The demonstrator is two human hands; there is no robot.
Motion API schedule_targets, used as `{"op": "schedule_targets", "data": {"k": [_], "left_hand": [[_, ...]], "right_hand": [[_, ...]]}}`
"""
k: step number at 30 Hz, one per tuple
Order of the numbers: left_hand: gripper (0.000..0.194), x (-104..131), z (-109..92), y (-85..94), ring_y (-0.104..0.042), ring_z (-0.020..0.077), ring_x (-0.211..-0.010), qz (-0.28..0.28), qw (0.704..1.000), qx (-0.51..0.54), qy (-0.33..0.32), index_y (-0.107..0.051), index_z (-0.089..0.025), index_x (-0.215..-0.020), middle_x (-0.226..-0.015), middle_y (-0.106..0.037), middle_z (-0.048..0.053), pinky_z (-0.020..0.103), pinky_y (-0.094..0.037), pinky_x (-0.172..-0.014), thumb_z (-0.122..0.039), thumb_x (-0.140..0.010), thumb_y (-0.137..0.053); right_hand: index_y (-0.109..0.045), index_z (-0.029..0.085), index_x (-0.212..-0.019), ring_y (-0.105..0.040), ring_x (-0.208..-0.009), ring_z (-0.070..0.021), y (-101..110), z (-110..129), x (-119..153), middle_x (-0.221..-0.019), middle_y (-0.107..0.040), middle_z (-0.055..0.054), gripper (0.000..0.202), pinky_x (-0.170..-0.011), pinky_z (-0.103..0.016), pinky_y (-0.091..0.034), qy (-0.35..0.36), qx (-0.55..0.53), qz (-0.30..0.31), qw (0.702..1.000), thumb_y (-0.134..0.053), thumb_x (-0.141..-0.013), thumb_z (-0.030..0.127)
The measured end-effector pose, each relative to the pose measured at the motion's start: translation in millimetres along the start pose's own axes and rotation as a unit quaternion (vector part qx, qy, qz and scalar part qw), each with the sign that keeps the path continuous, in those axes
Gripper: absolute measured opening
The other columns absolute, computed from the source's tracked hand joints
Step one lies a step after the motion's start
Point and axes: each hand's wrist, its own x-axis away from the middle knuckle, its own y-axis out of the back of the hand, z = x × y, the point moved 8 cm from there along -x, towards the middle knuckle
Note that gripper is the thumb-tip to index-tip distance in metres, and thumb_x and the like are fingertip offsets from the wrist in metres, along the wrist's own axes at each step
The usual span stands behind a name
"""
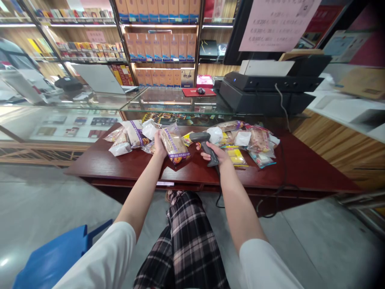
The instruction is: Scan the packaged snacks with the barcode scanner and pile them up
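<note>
My left hand (pixel 159 145) is closed on the left side of a clear bread package (pixel 174 144) with purple print, held tilted above the desk. In my right hand (pixel 219 152) is a dark grey barcode scanner (pixel 213 155), gripped by its handle with its head pointing left toward the package. To the left lie more packaged breads, among them a white and purple bag (pixel 135 133) and a white-wrapped packet (pixel 120 146). On the right is a pile with a yellow packet (pixel 236 155) and a reddish clear package (pixel 260 139).
The dark red desk (pixel 303 168) runs across in front of me. Behind it stand a glass counter (pixel 168 98), a mouse (pixel 200 91) and a black cash register (pixel 264 96). A cable (pixel 282 176) hangs at right. A blue chair (pixel 54 257) is at lower left.
</note>
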Motion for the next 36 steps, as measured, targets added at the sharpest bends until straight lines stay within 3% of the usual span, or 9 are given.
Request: {"op": "schedule_targets", "data": {"k": [4,9,12,19,25,30,36], "left_hand": [[0.060,-1.5,3.9,-1.2,-0.069,0.0313,-0.102,0.026,0.999,-0.017,0.025,-0.067,-0.015,-0.096,-0.090,-0.074,0.012,0.047,-0.054,-0.095,-0.070,-0.081,-0.047],[0.062,0.4,-2.6,-7.7,-0.065,0.0325,-0.111,0.060,0.998,-0.031,-0.010,-0.065,-0.017,-0.105,-0.100,-0.073,0.013,0.048,-0.053,-0.097,-0.072,-0.082,-0.048],[0.058,5.6,-3.2,-14.4,-0.066,0.0315,-0.111,0.077,0.997,-0.001,0.010,-0.064,-0.018,-0.105,-0.100,-0.073,0.012,0.046,-0.052,-0.097,-0.070,-0.081,-0.053],[0.024,12.0,-16.3,-9.8,-0.069,0.0291,-0.103,0.109,0.990,0.082,0.035,-0.065,-0.017,-0.087,-0.081,-0.072,0.006,0.045,-0.053,-0.098,-0.037,-0.073,-0.062],[0.020,4.2,-9.6,-5.1,-0.069,0.0298,-0.100,0.114,0.992,0.002,0.056,-0.066,-0.015,-0.085,-0.079,-0.072,0.007,0.046,-0.055,-0.094,-0.030,-0.072,-0.066],[0.048,-3.2,-8.2,-7.1,-0.070,0.0237,-0.092,0.091,0.991,-0.074,-0.067,-0.064,-0.015,-0.097,-0.090,-0.073,0.007,0.037,-0.055,-0.090,-0.048,-0.066,-0.082],[0.068,-11.1,-16.4,14.4,-0.068,0.0219,-0.102,-0.027,0.976,-0.113,-0.187,-0.055,-0.024,-0.112,-0.112,-0.068,0.007,0.037,-0.054,-0.092,-0.063,-0.062,-0.080]], "right_hand": [[-0.057,0.016,-0.103,-0.032,-0.043,-0.0030,1.7,2.2,0.8,-0.093,-0.065,-0.004,0.020,-0.038,-0.017,-0.031,0.007,-0.007,-0.012,1.000,-0.052,-0.095,0.033],[-0.057,0.016,-0.102,-0.032,-0.043,-0.0032,2.1,3.1,1.1,-0.093,-0.064,-0.003,0.019,-0.038,-0.018,-0.031,0.011,-0.007,-0.023,1.000,-0.049,-0.096,0.032],[-0.057,0.016,-0.101,-0.031,-0.043,-0.0035,2.7,1.5,0.0,-0.092,-0.064,-0.003,0.019,-0.038,-0.018,-0.032,0.003,0.001,-0.025,1.000,-0.050,-0.096,0.033],[-0.055,0.019,-0.106,-0.031,-0.044,-0.0030,6.9,5.4,-0.6,-0.094,-0.061,-0.002,0.020,-0.039,-0.016,-0.034,0.032,0.000,-0.022,0.999,-0.047,-0.098,0.035],[-0.055,0.018,-0.103,-0.028,-0.044,-0.0040,9.5,7.2,-0.1,-0.091,-0.060,-0.002,0.020,-0.038,-0.017,-0.033,0.038,-0.023,-0.038,0.998,-0.042,-0.099,0.032],[-0.055,0.018,-0.103,-0.027,-0.044,-0.0037,11.3,13.4,2.5,-0.091,-0.059,-0.002,0.021,-0.037,-0.016,-0.032,0.065,-0.037,-0.044,0.996,-0.041,-0.100,0.034],[-0.054,0.020,-0.104,-0.019,-0.044,-0.0037,16.4,24.8,7.5,-0.088,-0.058,-0.001,0.025,-0.037,-0.015,-0.030,0.111,-0.075,-0.035,0.990,-0.040,-0.100,0.041]]}}
